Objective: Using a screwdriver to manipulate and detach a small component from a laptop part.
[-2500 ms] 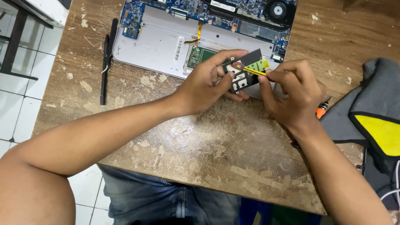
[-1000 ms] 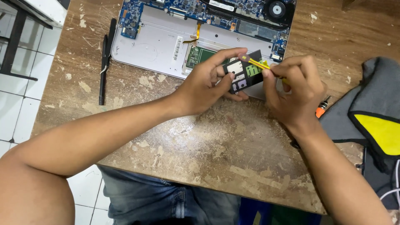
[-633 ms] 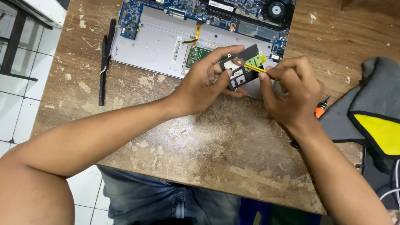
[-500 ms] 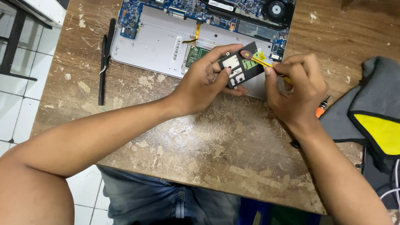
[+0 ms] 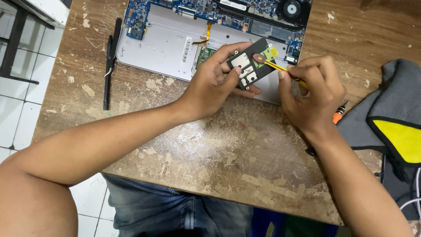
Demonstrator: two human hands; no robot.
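My left hand grips a small black drive with white labels and a green circuit board, held tilted above an opened laptop. My right hand pinches a thin yellow tool whose tip rests on a small brown disc on the drive's green end. The laptop lies bottom-up at the table's far side, its blue motherboard and black fan exposed.
The worn wooden table has a black stylus-like tool and tweezers at the left. A grey, black and yellow bag lies at the right, with an orange-handled screwdriver beside it. White floor tiles lie left of the table.
The drive has been turned and lifted slightly toward the laptop in my left hand. The yellow tool's tip shifted along the drive's green end, now resting on the brown disc.
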